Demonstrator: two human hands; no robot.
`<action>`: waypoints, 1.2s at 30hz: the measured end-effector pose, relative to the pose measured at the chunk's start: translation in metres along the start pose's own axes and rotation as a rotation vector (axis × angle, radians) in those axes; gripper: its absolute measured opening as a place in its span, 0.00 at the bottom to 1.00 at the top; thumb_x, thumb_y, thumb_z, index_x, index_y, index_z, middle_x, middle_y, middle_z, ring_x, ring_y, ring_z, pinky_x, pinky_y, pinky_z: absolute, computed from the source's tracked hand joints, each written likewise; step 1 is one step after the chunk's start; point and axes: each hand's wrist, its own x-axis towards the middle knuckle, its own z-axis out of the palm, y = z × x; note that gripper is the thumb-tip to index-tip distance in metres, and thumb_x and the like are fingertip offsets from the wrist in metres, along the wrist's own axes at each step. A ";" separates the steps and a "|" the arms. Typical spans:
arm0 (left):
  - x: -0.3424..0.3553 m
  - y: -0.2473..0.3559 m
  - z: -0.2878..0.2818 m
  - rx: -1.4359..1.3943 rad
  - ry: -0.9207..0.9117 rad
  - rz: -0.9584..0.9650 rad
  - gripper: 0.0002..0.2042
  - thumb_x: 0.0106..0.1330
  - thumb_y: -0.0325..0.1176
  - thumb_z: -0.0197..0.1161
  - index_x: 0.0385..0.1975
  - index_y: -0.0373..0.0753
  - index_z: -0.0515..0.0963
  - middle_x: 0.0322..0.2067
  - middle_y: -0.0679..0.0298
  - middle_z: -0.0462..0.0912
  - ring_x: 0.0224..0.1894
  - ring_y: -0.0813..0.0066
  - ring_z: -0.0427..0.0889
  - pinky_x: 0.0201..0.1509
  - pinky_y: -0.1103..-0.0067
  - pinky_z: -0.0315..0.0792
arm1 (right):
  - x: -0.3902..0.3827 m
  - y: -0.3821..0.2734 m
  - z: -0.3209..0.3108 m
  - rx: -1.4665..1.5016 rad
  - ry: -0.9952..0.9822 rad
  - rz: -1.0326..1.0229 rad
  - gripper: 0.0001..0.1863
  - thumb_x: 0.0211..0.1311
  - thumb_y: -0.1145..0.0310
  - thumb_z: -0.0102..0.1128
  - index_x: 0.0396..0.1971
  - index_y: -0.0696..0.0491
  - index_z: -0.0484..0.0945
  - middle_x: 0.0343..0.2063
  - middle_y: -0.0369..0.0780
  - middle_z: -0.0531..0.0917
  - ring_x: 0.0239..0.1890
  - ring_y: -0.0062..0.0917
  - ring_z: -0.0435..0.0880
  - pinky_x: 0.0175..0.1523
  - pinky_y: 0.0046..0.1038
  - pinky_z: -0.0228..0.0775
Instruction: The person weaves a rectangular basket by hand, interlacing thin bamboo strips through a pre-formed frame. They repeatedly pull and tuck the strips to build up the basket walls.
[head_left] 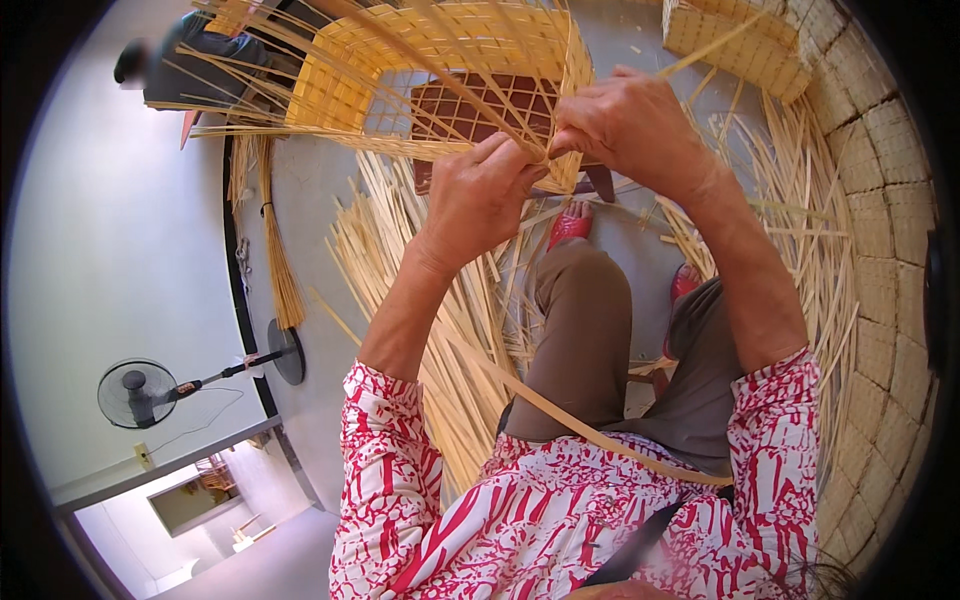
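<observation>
A partly woven bamboo basket (pixel 310 92) fills the top middle, with long loose strips standing out past its rim toward the upper left. At its near right corner my two hands meet, fingertips almost touching. My left hand (pixel 478 197) is closed in a pinch on a thin bamboo strip (pixel 541 158) at the woven edge. Just to the right, my right hand (pixel 638 128) is closed on the same spot; a pale strip end (pixel 715 46) sticks out beyond it to the upper right. The fingers partly hide the pinched ends.
Beneath the basket stands a dark red stool (pixel 470 98). Loose strips (pixel 400 255) litter the floor on both sides of my legs. Stacked woven baskets (pixel 840 130) line the right. At left are a standing fan (pixel 138 392), a strip bundle (pixel 280 260) and another person (pixel 195 75).
</observation>
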 end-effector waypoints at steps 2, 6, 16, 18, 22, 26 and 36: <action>-0.003 -0.007 -0.001 -0.025 -0.032 0.014 0.04 0.63 0.27 0.67 0.35 0.40 0.80 0.30 0.60 0.82 0.29 0.58 0.83 0.30 0.69 0.75 | 0.004 0.003 0.001 0.008 -0.054 -0.021 0.15 0.59 0.56 0.65 0.19 0.50 0.77 0.20 0.42 0.82 0.28 0.40 0.84 0.35 0.40 0.74; 0.000 -0.004 -0.008 -0.025 -0.080 0.032 0.05 0.59 0.22 0.69 0.33 0.35 0.81 0.31 0.61 0.85 0.29 0.65 0.86 0.33 0.75 0.78 | 0.011 0.006 -0.003 0.073 -0.115 -0.075 0.22 0.60 0.47 0.62 0.21 0.51 0.73 0.19 0.42 0.78 0.28 0.43 0.80 0.37 0.40 0.71; -0.009 -0.013 -0.006 -0.109 -0.108 -0.087 0.10 0.61 0.28 0.71 0.37 0.36 0.77 0.32 0.61 0.84 0.31 0.65 0.89 0.31 0.74 0.79 | 0.013 -0.007 -0.010 -0.002 -0.126 -0.084 0.18 0.54 0.51 0.67 0.20 0.51 0.77 0.20 0.40 0.81 0.31 0.38 0.83 0.47 0.37 0.71; -0.007 0.002 -0.010 -0.108 -0.047 -0.171 0.11 0.61 0.25 0.72 0.39 0.34 0.78 0.33 0.60 0.85 0.33 0.69 0.90 0.35 0.77 0.82 | 0.018 -0.011 -0.008 -0.062 -0.081 -0.061 0.16 0.53 0.53 0.68 0.22 0.51 0.80 0.22 0.39 0.83 0.33 0.35 0.84 0.50 0.36 0.70; -0.014 0.010 0.005 -0.009 0.245 -0.335 0.06 0.60 0.25 0.73 0.31 0.33 0.82 0.29 0.60 0.85 0.27 0.74 0.86 0.31 0.79 0.78 | 0.021 -0.024 -0.002 -0.080 0.273 -0.023 0.12 0.50 0.59 0.72 0.29 0.51 0.84 0.25 0.39 0.85 0.36 0.33 0.86 0.55 0.36 0.68; -0.025 -0.007 0.007 -0.061 0.399 -0.441 0.03 0.61 0.23 0.71 0.29 0.32 0.83 0.28 0.61 0.83 0.26 0.77 0.83 0.30 0.80 0.77 | 0.014 -0.046 0.004 0.298 0.224 0.320 0.07 0.62 0.69 0.64 0.37 0.54 0.81 0.34 0.38 0.84 0.36 0.36 0.84 0.50 0.37 0.73; -0.043 -0.025 0.004 -0.201 0.383 -0.337 0.02 0.61 0.23 0.71 0.31 0.33 0.84 0.30 0.60 0.84 0.27 0.76 0.85 0.29 0.81 0.78 | 0.016 -0.012 0.042 2.007 0.446 1.074 0.14 0.78 0.63 0.47 0.50 0.56 0.76 0.41 0.44 0.85 0.41 0.30 0.85 0.53 0.33 0.80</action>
